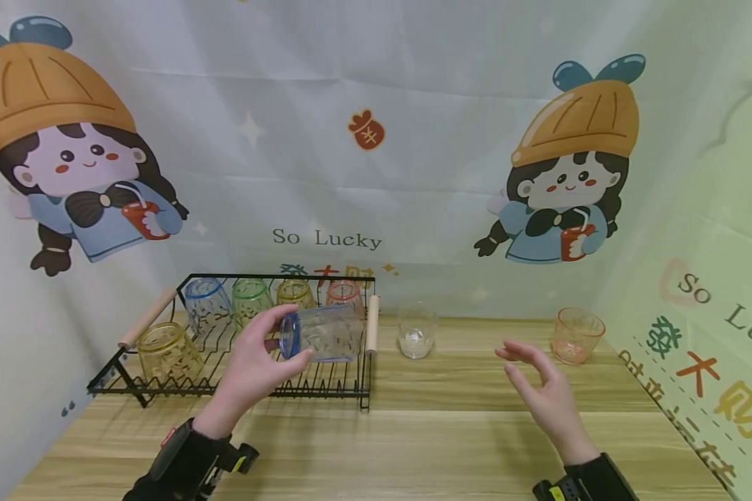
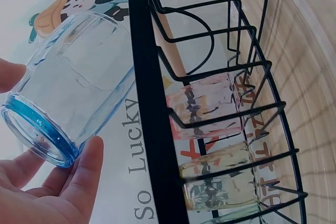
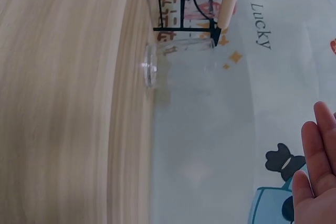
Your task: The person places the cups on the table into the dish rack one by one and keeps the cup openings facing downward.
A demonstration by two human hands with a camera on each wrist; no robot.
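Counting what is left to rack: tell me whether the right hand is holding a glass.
No: the right hand hovers open above the wooden table, apart from the clear glass and the pink glass.

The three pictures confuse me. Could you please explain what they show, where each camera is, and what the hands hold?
A person works with bare hands. One camera sits on the head, one on each wrist. The head view shows a wooden table with a black wire rack holding coloured glasses. The left hand grips a blue-rimmed glass on its side above the rack; the left wrist view shows its fingers on it. The right hand hovers open, holding nothing. A clear glass and a pink glass stand on the table.
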